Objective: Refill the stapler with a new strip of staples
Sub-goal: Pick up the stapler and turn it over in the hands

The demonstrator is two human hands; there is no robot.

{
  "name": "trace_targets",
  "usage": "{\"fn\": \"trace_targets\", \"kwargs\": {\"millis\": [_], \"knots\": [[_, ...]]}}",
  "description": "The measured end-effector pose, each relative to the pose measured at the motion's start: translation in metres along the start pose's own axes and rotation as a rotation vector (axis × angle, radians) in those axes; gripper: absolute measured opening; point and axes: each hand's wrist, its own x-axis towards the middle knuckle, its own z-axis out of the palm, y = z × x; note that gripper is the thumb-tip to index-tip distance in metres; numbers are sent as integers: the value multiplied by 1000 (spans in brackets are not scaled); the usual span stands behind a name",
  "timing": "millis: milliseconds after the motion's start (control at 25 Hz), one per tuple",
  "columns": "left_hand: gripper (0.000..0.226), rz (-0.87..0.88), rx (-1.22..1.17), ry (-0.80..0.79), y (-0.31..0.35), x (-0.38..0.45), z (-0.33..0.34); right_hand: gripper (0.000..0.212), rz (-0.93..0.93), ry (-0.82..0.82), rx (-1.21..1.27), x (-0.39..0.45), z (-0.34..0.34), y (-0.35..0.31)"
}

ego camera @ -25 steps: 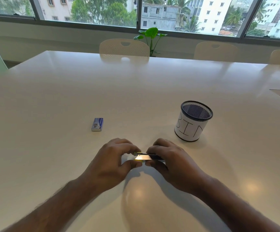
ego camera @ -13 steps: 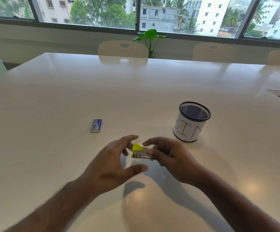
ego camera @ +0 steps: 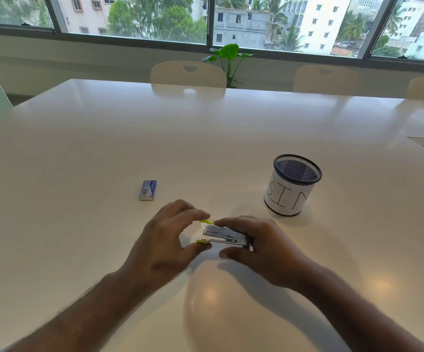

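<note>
i see stapler between both hands, hinged open, right hand wrapped around its rear, left hand pinching its yellow front tips, staple box apart on table

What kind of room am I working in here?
Most likely an office meeting room: a long white table with matching chairs along its far side, a wide window looking onto city buildings, and a mesh cup labelled BIN on the table.
</note>
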Motion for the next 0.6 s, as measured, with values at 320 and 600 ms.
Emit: {"fn": "trace_targets", "kwargs": {"millis": [320,600], "knots": [[36,50,54,-11,1,-3,2,32,-263,126,-414,-2,1,-5],[35,53,62,-5,3,-3,1,30,-290,141,-497,-3,1,-7]]}}
